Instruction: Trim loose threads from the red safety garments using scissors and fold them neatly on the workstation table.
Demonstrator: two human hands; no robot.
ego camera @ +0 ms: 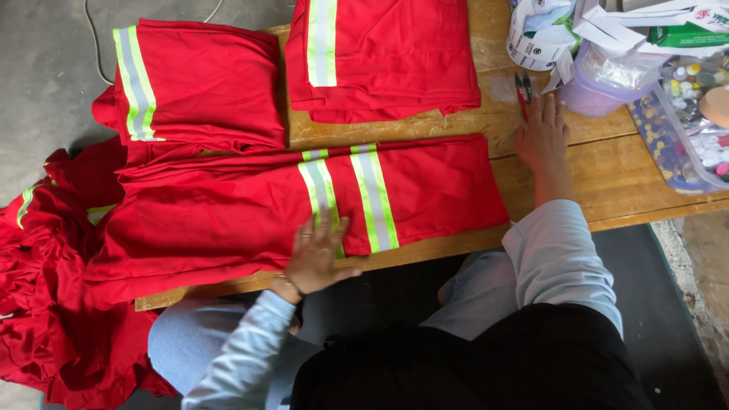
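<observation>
A pair of red work trousers (250, 212) with yellow-and-silver reflective bands lies flat across the wooden table (623, 175). My left hand (317, 254) rests palm down on the trousers, fingers spread, just below one reflective band. My right hand (542, 135) lies flat on the bare wood to the right of the trousers, fingertips close to two pens (524, 91), one red and one dark. Neither hand holds anything.
Two folded red garments (205, 83) (395, 53) sit at the back of the table. More red clothing (53, 304) is heaped at the left, hanging to the floor. A roll of labels (535, 34), a clear tub (600, 83) and a bin of buttons (695, 114) crowd the right.
</observation>
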